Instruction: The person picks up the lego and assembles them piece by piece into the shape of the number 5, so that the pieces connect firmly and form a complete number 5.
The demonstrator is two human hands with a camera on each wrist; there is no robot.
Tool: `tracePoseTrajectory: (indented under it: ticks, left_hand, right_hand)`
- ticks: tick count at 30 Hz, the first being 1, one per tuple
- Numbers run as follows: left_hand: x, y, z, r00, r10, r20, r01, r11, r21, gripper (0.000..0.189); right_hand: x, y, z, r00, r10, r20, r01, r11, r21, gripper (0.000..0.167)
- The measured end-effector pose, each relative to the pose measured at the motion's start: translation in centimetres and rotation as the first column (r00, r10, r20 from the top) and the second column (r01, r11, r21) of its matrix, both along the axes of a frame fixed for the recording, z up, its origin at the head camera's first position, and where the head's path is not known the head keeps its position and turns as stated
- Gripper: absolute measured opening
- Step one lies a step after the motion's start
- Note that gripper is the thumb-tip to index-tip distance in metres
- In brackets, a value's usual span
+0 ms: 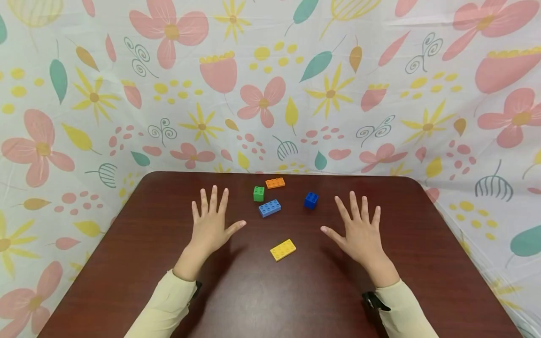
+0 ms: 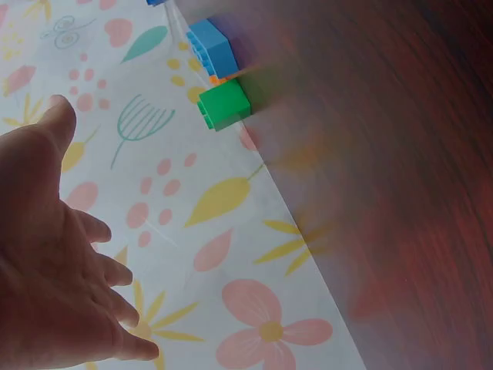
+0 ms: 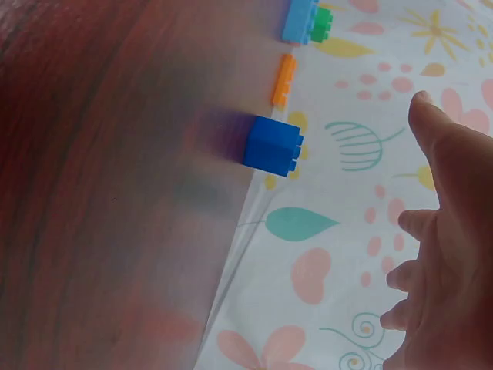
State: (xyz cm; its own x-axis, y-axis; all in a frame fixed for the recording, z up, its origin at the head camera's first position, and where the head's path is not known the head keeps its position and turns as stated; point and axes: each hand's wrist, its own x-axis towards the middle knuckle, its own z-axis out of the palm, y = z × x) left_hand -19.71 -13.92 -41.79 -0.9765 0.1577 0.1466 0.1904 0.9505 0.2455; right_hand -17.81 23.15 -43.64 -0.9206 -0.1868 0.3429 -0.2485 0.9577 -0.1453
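My left hand (image 1: 210,228) is held over the left side of the table, palm down, fingers straight and spread, holding nothing. On the right my right hand (image 1: 361,237) has its fingers spread the same way, also with nothing in it. Between the hands lie toy building bricks: a flat yellow brick (image 1: 283,250) nearest me, a light blue brick (image 1: 269,208) farther up, a green brick (image 1: 258,194) and a flat orange brick (image 1: 275,183) behind it. The dark blue brick (image 1: 311,200) sits closest to the right hand, and appears large in the right wrist view.
A dark brown wooden table (image 1: 270,300) with rounded far corners carries the bricks. Just behind its far edge hangs a white cloth (image 1: 270,136) printed with flowers and leaves, which also runs along both sides. Each wrist wears a dark strap under a cream sleeve (image 1: 166,300).
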Motion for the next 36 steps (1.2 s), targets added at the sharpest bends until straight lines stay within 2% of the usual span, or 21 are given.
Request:
tracePoseTrajectory:
  ticks: [5,12,25,36]
  left_hand:
    - [0.1,0.2,0.2,0.999,-0.014,-0.032,0.014,1.000,-0.012,0.097]
    - [0.2,0.6,0.4,0.999,-0.037,-0.028,0.037,0.999,0.002,0.095]
    - [0.0,2.0,0.0,0.989,-0.110,-0.101,0.107,0.994,-0.034,0.087]
    - [0.0,3.5,-0.5,0.976,-0.213,-0.047,0.210,0.976,-0.060,0.084]
  right_hand:
    - [-0.3,-0.1,0.1,1.000,0.008,-0.014,-0.008,1.000,-0.005,0.089]
    - [-0.7,-0.2,0.3,0.999,0.031,-0.037,-0.032,0.999,-0.007,0.088]
    - [-2.0,-0.8,1.0,0.994,0.089,-0.065,-0.092,0.995,-0.047,0.082]
    - [-3.1,-1.2,1.2,0.987,0.147,-0.063,-0.151,0.987,-0.056,0.076]
